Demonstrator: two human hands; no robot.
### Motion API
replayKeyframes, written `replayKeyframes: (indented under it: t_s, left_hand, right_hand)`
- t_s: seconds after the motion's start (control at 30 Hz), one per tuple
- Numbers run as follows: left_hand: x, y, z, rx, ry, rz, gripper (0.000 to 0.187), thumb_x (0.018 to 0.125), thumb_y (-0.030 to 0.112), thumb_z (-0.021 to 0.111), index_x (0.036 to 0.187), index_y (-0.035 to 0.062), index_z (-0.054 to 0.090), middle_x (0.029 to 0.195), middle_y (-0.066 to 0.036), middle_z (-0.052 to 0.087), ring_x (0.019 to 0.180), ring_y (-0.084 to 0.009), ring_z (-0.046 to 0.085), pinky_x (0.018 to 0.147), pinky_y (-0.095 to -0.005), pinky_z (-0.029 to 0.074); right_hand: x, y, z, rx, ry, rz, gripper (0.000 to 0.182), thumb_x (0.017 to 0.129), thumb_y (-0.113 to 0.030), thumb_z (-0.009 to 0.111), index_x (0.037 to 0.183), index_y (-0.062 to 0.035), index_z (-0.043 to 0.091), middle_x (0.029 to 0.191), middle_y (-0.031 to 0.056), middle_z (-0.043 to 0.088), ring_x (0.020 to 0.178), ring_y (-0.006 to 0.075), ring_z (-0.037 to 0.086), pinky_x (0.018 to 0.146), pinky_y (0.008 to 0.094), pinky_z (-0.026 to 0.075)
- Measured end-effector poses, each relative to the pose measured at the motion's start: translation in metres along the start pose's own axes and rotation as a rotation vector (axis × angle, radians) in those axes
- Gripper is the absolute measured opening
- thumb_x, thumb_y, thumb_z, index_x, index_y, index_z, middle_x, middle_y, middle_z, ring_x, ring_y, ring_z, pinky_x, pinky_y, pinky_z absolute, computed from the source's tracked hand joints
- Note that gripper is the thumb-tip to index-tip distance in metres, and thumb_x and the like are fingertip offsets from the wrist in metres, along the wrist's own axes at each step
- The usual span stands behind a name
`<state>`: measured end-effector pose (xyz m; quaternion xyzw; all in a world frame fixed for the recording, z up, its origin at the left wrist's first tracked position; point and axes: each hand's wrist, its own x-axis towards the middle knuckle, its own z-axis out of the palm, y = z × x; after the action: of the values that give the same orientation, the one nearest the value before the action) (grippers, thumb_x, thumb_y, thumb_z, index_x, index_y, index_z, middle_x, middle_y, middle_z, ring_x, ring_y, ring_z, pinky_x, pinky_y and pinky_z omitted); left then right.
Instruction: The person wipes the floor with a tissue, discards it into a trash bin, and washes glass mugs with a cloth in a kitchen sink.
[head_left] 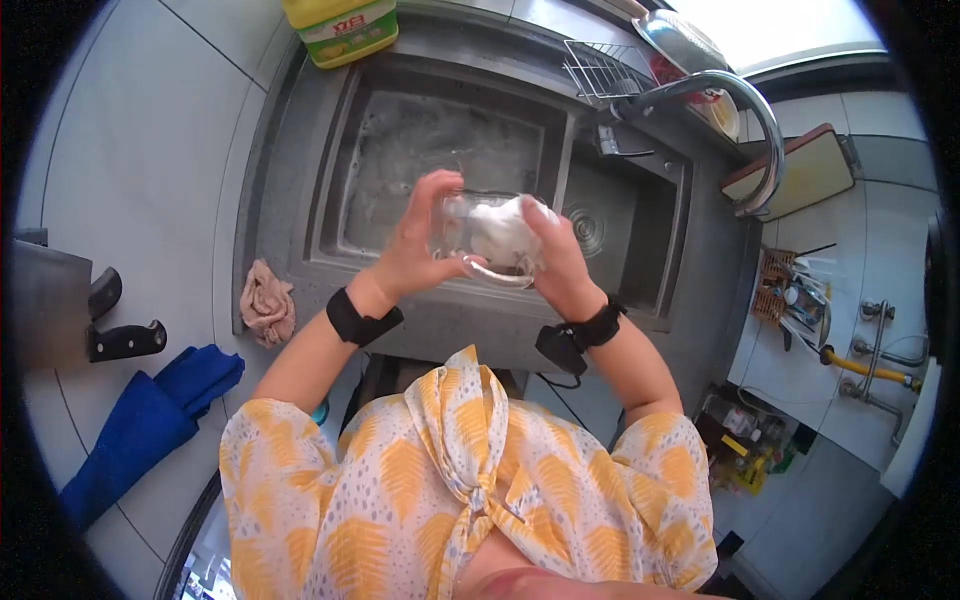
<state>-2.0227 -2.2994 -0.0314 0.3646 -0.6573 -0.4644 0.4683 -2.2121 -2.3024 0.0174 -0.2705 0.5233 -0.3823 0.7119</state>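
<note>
Glass, clear and wet-looking, sits between our hands: a jar (478, 240) held over the sink (450, 160) so drips land in the basin. Our left hand (420, 240) grips its side to steady it, while our right hand (555, 255) presses a white cloth (505, 230) into it. A faucet (745, 120) arches nearby; a yellow detergent bottle (345, 28) stands behind, a pink rag (267, 300) on the counter.

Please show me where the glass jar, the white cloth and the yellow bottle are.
glass jar (455, 232): head view, on its clear side wall.
white cloth (500, 232): head view, on the bunched middle.
yellow bottle (342, 28): head view, on its label.
</note>
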Motion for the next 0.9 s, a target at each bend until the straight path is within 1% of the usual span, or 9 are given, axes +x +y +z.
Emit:
replayKeyframes:
  t_s: [0.1, 0.2, 0.23, 0.27, 0.33, 0.37, 0.43, 0.63, 0.9]
  left_hand:
    - [-0.009, 0.008, 0.001, -0.395, 0.017, -0.225, 0.083, 0.061, 0.014, 0.079, 0.127, 0.0124, 0.029, 0.124, -0.007, 0.034, 0.114, -0.0200, 0.037, 0.095, -0.0369, 0.035]
    - [-0.005, 0.019, -0.001, -0.420, -0.074, -0.143, 0.081, 0.059, 0.021, 0.079, 0.124, 0.0116, 0.031, 0.119, -0.010, 0.036, 0.112, -0.0208, 0.037, 0.096, -0.0368, 0.032]
    - [-0.004, 0.021, -0.002, -0.279, -0.089, -0.001, 0.082, 0.059, 0.023, 0.080, 0.124, 0.0110, 0.031, 0.119, -0.011, 0.036, 0.111, -0.0217, 0.037, 0.095, -0.0368, 0.032]
    - [-0.002, 0.025, -0.004, -0.135, -0.100, 0.138, 0.083, 0.058, 0.026, 0.080, 0.123, 0.0104, 0.031, 0.118, -0.013, 0.036, 0.110, -0.0226, 0.037, 0.095, -0.0369, 0.031]
    - [-0.001, 0.032, -0.006, -0.061, -0.099, 0.191, 0.084, 0.058, 0.029, 0.080, 0.123, 0.0094, 0.031, 0.117, -0.014, 0.036, 0.109, -0.0240, 0.037, 0.093, -0.0370, 0.031]
    - [-0.002, 0.032, -0.006, -0.187, -0.126, 0.121, 0.085, 0.057, 0.029, 0.081, 0.122, 0.0095, 0.031, 0.117, -0.014, 0.036, 0.109, -0.0235, 0.037, 0.092, -0.0368, 0.031]
    - [-0.001, 0.036, -0.007, -0.313, -0.156, 0.052, 0.085, 0.056, 0.029, 0.081, 0.122, 0.0097, 0.031, 0.117, -0.014, 0.036, 0.108, -0.0230, 0.038, 0.092, -0.0366, 0.031]
    - [-0.007, 0.046, -0.004, -0.385, -0.193, 0.050, 0.087, 0.053, 0.031, 0.083, 0.121, 0.0111, 0.032, 0.116, -0.014, 0.036, 0.106, -0.0214, 0.038, 0.091, -0.0337, 0.032]
    - [-0.008, 0.058, 0.002, -0.674, -0.092, -0.354, 0.092, 0.054, 0.032, 0.082, 0.125, 0.0109, 0.027, 0.116, -0.009, 0.038, 0.111, -0.0200, 0.038, 0.094, -0.0330, 0.033]
  right_hand:
    - [-0.015, -0.008, -0.011, 0.355, -0.461, 0.070, 0.060, 0.091, -0.044, 0.039, 0.127, 0.0030, 0.035, 0.126, 0.0158, 0.045, 0.115, 0.0250, 0.045, 0.098, 0.0356, 0.034]
    - [-0.031, -0.005, -0.013, 0.066, -0.458, -0.094, 0.062, 0.092, -0.049, 0.028, 0.123, 0.0026, 0.041, 0.121, 0.0130, 0.051, 0.109, 0.0236, 0.051, 0.091, 0.0343, 0.040]
    - [-0.024, 0.001, -0.019, 0.637, -0.600, 0.228, 0.060, 0.089, -0.047, 0.038, 0.124, 0.0022, 0.040, 0.120, 0.0130, 0.051, 0.110, 0.0232, 0.050, 0.092, 0.0346, 0.040]
    - [-0.028, 0.004, -0.026, 0.636, -0.601, 0.232, 0.060, 0.089, -0.047, 0.038, 0.124, 0.0022, 0.040, 0.120, 0.0130, 0.051, 0.110, 0.0232, 0.050, 0.092, 0.0346, 0.040]
    - [-0.042, 0.005, -0.031, -0.877, -0.327, -0.548, 0.067, 0.078, -0.040, 0.063, 0.125, 0.0015, 0.039, 0.119, 0.0126, 0.052, 0.110, 0.0228, 0.050, 0.092, 0.0326, 0.039]
    - [-0.041, 0.004, -0.026, -0.878, -0.332, -0.545, 0.067, 0.078, -0.040, 0.063, 0.125, 0.0015, 0.039, 0.119, 0.0126, 0.052, 0.110, 0.0228, 0.050, 0.092, 0.0326, 0.039]
    - [-0.040, -0.001, -0.009, 0.477, -0.719, 0.157, 0.084, 0.060, -0.027, 0.081, 0.126, 0.0012, 0.038, 0.119, 0.0101, 0.051, 0.109, 0.0195, 0.050, 0.093, 0.0300, 0.037]
    - [-0.044, -0.024, -0.005, 0.004, -0.882, 0.106, 0.092, 0.055, -0.019, 0.084, 0.129, 0.0010, 0.034, 0.122, 0.0076, 0.048, 0.110, 0.0145, 0.045, 0.095, 0.0281, 0.033]
    - [-0.038, -0.046, 0.005, -0.592, -1.042, -0.232, 0.086, 0.062, -0.023, 0.081, 0.129, 0.0003, 0.031, 0.121, 0.0117, 0.048, 0.110, 0.0185, 0.046, 0.091, 0.0297, 0.037]
